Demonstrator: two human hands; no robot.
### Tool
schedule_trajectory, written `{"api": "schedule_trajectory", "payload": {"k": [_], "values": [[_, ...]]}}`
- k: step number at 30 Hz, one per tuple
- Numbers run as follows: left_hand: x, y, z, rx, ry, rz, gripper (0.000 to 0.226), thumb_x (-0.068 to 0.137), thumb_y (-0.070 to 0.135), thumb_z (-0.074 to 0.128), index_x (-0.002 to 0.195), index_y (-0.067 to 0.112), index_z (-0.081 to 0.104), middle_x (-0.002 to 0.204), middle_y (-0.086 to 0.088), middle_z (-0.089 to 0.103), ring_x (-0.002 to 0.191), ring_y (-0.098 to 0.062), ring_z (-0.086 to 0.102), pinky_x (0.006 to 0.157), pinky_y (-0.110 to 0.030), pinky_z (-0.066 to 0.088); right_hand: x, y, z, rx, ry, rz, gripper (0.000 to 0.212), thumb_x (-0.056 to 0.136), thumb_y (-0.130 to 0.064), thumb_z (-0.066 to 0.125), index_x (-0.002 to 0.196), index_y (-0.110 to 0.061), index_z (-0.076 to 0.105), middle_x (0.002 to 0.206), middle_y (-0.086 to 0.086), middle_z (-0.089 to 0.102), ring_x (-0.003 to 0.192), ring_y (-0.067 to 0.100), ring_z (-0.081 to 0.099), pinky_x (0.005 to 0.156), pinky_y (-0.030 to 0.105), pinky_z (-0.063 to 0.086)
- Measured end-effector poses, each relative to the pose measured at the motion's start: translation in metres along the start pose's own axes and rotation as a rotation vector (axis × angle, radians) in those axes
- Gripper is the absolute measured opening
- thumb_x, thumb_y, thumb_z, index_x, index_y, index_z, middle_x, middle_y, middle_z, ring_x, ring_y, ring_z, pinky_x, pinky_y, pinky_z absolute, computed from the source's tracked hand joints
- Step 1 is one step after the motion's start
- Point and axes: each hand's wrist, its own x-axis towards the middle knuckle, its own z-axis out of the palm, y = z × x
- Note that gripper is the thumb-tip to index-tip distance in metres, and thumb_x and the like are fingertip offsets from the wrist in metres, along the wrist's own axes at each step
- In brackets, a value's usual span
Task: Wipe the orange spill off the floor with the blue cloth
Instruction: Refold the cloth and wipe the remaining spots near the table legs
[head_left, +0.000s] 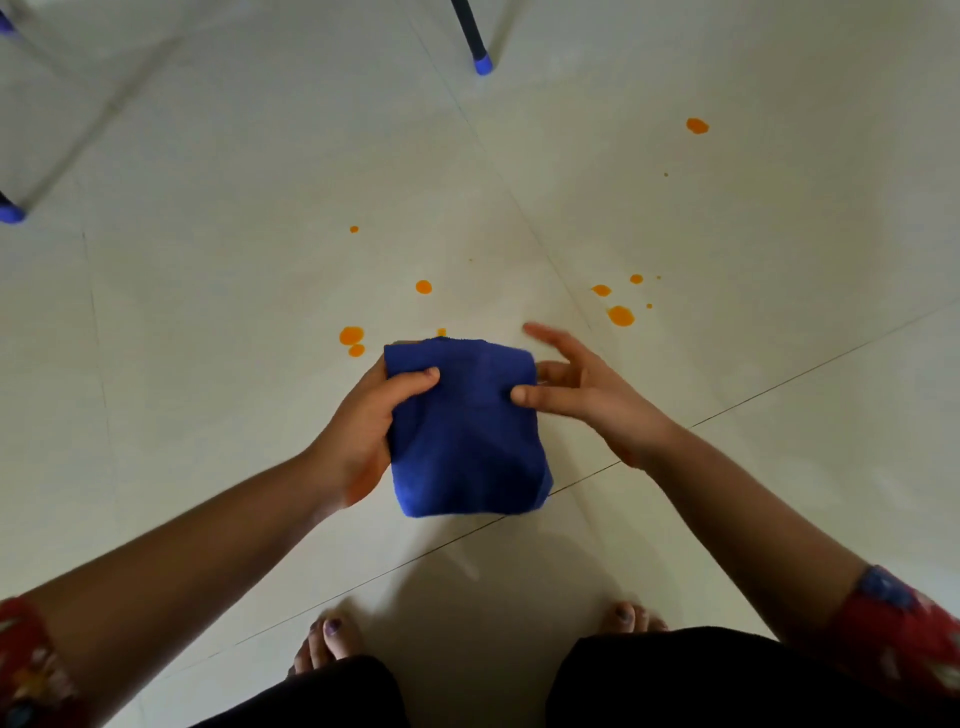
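Observation:
A folded blue cloth (465, 431) hangs in the air in front of me, above the pale tiled floor (234, 291). My left hand (363, 431) grips its left edge, thumb on top and fingers behind it. My right hand (582, 395) is at the cloth's right edge with its thumb on the fabric and its fingers spread and straight. Orange spill drops lie on the floor beyond the cloth: a pair at the left (352, 340), one in the middle (423, 287), a cluster at the right (621, 315) and a far drop (697, 125).
Dark furniture legs with blue caps stand at the far top (482, 63) and at the left edge (10, 212). My bare feet (330, 642) stand on the tiles at the bottom. Thin tile joints cross the floor.

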Motion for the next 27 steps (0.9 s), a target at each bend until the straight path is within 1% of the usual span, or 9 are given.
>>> {"api": "schedule_trajectory", "payload": {"k": [3, 5, 9, 12, 15, 17, 20, 22, 27], "values": [[-0.001, 0.000, -0.015, 0.052, 0.031, -0.082, 0.042, 0.080, 0.018, 0.064, 0.121, 0.022, 0.056, 0.114, 0.003, 0.069, 0.107, -0.015, 0.065, 0.080, -0.027, 0.051, 0.003, -0.001, 0.003, 0.060, -0.005, 0.017, 0.021, 0.085, -0.014, 0.070, 0.105, -0.015, 0.063, 0.106, 0.005, 0.070, 0.101, 0.021, 0.067, 0.081, 0.033, 0.056], [-0.006, -0.001, -0.024, 0.151, 0.033, -0.101, 0.046, 0.080, 0.018, 0.069, 0.120, 0.032, 0.051, 0.111, 0.002, 0.066, 0.099, -0.015, 0.066, 0.073, -0.026, 0.053, -0.002, 0.003, 0.006, 0.008, 0.010, -0.018, 0.015, 0.087, -0.011, 0.067, 0.101, -0.011, 0.060, 0.104, 0.009, 0.067, 0.095, 0.023, 0.067, 0.075, 0.032, 0.058], [-0.011, -0.011, -0.031, 0.166, -0.048, -0.129, 0.041, 0.090, 0.006, 0.061, 0.124, 0.029, 0.056, 0.114, 0.001, 0.067, 0.098, -0.017, 0.068, 0.069, -0.028, 0.056, -0.011, 0.002, 0.009, 0.004, -0.054, 0.024, 0.030, 0.090, -0.007, 0.063, 0.114, -0.021, 0.053, 0.106, 0.008, 0.067, 0.094, 0.024, 0.068, 0.068, 0.030, 0.058], [0.005, -0.018, -0.028, 0.106, -0.022, -0.138, 0.033, 0.090, 0.004, 0.060, 0.117, 0.022, 0.060, 0.112, 0.000, 0.067, 0.098, -0.017, 0.067, 0.068, -0.027, 0.055, 0.003, -0.002, 0.002, -0.015, 0.047, 0.025, 0.043, 0.091, -0.008, 0.063, 0.124, -0.032, 0.050, 0.111, 0.004, 0.066, 0.098, 0.020, 0.067, 0.077, 0.035, 0.059], [0.030, -0.028, -0.025, 0.182, 0.061, -0.133, 0.049, 0.088, 0.005, 0.065, 0.130, 0.026, 0.048, 0.122, 0.001, 0.057, 0.108, -0.016, 0.060, 0.074, -0.018, 0.048, 0.026, 0.004, 0.004, -0.447, 0.351, -0.063, 0.045, 0.092, -0.014, 0.059, 0.131, -0.032, 0.045, 0.128, -0.011, 0.055, 0.110, 0.008, 0.055, 0.090, 0.028, 0.047], [0.044, -0.037, -0.027, 0.274, 0.165, -0.092, 0.055, 0.088, 0.007, 0.064, 0.136, 0.024, 0.043, 0.129, 0.002, 0.051, 0.112, -0.015, 0.053, 0.071, -0.014, 0.042, 0.034, 0.015, 0.012, -0.647, 0.457, -0.112, 0.040, 0.094, -0.018, 0.054, 0.131, -0.030, 0.046, 0.124, -0.013, 0.054, 0.108, 0.005, 0.054, 0.084, 0.024, 0.043], [0.055, -0.053, -0.037, 0.449, 0.250, -0.016, 0.044, 0.090, 0.010, 0.063, 0.131, 0.019, 0.049, 0.132, 0.002, 0.051, 0.108, -0.013, 0.051, 0.074, -0.017, 0.041, 0.034, 0.042, 0.026, -0.708, 0.471, 0.024, 0.019, 0.096, -0.036, 0.049, 0.115, -0.033, 0.052, 0.104, -0.012, 0.063, 0.087, 0.011, 0.063, 0.074, 0.030, 0.052], [0.056, -0.065, -0.045, 0.613, 0.182, 0.046, 0.039, 0.090, 0.011, 0.063, 0.127, 0.019, 0.053, 0.128, 0.004, 0.053, 0.107, -0.012, 0.053, 0.079, -0.019, 0.043, 0.026, 0.066, 0.035, -0.862, 0.399, 0.116, 0.027, 0.094, -0.046, 0.051, 0.117, -0.032, 0.050, 0.107, -0.012, 0.061, 0.090, 0.013, 0.063, 0.074, 0.033, 0.054], [0.047, -0.085, -0.072, 0.996, 0.093, 0.389, 0.033, 0.089, 0.013, 0.063, 0.120, 0.022, 0.058, 0.120, 0.008, 0.055, 0.108, -0.012, 0.053, 0.092, -0.027, 0.045, 0.014, 0.098, 0.043, -1.003, 0.488, -0.015, 0.050, 0.089, -0.007, 0.050, 0.136, -0.022, 0.045, 0.134, 0.003, 0.048, 0.115, 0.023, 0.050, 0.085, 0.039, 0.054]]}}
